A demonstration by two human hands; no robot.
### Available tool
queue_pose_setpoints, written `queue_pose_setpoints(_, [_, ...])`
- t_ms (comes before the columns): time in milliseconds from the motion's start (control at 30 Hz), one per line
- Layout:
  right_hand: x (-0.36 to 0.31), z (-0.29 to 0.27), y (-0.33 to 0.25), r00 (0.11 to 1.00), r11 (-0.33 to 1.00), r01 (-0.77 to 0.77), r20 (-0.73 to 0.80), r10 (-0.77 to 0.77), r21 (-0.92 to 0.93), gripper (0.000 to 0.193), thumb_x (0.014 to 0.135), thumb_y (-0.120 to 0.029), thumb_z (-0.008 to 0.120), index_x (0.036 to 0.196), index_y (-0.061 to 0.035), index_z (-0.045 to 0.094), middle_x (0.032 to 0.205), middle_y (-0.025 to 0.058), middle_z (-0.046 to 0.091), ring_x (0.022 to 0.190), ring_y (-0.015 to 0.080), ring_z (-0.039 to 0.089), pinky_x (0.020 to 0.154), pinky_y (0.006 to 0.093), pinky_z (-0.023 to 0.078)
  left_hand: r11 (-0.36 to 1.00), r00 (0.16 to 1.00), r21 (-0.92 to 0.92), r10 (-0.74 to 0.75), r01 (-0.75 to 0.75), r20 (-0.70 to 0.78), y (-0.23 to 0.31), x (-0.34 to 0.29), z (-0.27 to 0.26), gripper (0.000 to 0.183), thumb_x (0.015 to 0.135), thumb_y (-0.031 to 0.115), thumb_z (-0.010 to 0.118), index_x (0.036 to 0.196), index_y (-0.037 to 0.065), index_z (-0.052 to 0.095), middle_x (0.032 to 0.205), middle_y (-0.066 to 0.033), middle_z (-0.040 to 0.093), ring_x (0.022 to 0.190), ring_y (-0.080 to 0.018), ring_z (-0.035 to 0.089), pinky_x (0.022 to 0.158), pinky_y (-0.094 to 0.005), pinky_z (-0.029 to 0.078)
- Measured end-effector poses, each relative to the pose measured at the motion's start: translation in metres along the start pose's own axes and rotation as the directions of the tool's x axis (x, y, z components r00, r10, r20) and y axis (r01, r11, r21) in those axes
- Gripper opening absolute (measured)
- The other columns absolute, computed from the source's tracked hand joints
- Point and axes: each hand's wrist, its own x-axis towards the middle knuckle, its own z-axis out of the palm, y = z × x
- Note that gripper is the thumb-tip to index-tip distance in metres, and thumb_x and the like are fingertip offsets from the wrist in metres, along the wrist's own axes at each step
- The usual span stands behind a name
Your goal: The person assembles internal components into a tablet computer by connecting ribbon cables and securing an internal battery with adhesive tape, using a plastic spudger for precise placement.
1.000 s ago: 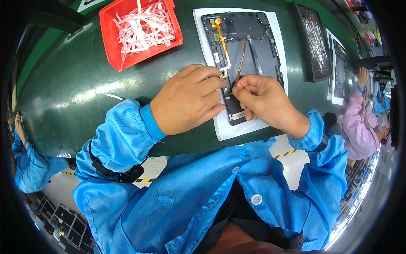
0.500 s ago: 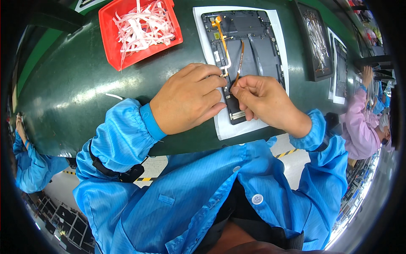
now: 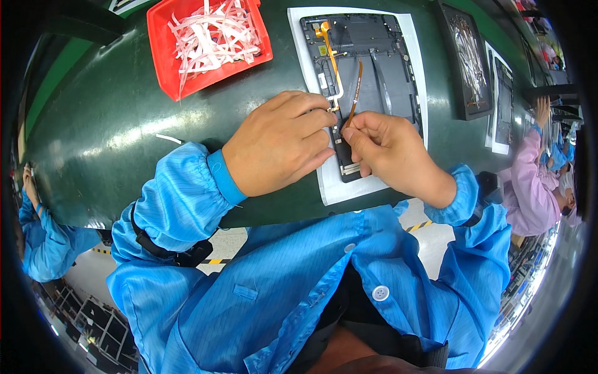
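Observation:
A black tablet-like housing [image 3: 355, 37] lies on a white sheet [image 3: 330, 190] in front of me. A slim brown flex cable [image 3: 357, 93] rises from it at a slant, its lower end pinched between the thumb and forefinger of my right hand [image 3: 395, 149]. An orange-and-white flex cable [image 3: 333, 65] runs down the housing's left side. My left hand [image 3: 280, 140] rests at that left edge, fingers bent against the housing near the white cable's lower end, thumb apart from them. Its fingertips are partly hidden.
A red bin [image 3: 163, 62] of pinkish-white strips stands at the upper left of the green table [image 3: 106, 156]. One white strip [image 3: 169, 138] lies near my left sleeve. On the right are a black tray [image 3: 464, 112] of thin parts and another housing [image 3: 502, 100]. Other people work at both sides.
Both hands keep nearly the same pose, the right still pinching the brown cable. The view has shifted slightly, moving the housing and bin a little to the right.

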Motion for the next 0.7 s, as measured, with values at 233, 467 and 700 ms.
queue_pose_setpoints(233, [-0.001,0.0,-0.001,0.999,0.999,-0.031,0.01,0.031,0.018,0.023,0.113,-0.016,0.062,0.111,0.0038,0.073,0.081,0.0046,0.069,0.062,0.0087,0.063,0.056,0.0263,0.052,0.999,0.999,-0.03,-0.045,0.045,-0.005,0.001,-0.002,0.001,0.03,0.078,0.013,0.09,0.079,0.002,0.062,0.121,-0.0121,0.074,0.121,-0.0345,0.068,0.098,-0.0498,0.059])
queue_pose_setpoints(467, [0.001,-0.003,0.007,0.999,0.999,-0.017,0.047,0.016,0.032,0.023,0.113,-0.017,0.061,0.112,0.0033,0.073,0.079,0.0044,0.068,0.062,0.0095,0.064,0.057,0.0276,0.052,0.988,0.995,0.125,0.084,-0.09,0.049,0.005,-0.001,-0.003,0.024,0.08,0.013,0.086,0.089,0.001,0.068,0.12,-0.0155,0.073,0.118,-0.0344,0.069,0.102,-0.0495,0.059])
queue_pose_setpoints(700, [0.002,-0.006,0.005,0.996,0.999,0.008,0.085,-0.011,0.047,0.022,0.112,-0.014,0.06,0.11,0.0036,0.072,0.078,0.0048,0.067,0.061,0.0112,0.064,0.057,0.0291,0.051,0.982,0.975,0.104,0.137,-0.157,0.176,0.019,-0.007,0.001,0.025,0.084,0.017,0.083,0.099,0.001,0.071,0.125,-0.0171,0.071,0.122,-0.0349,0.069,0.112,-0.0505,0.057])
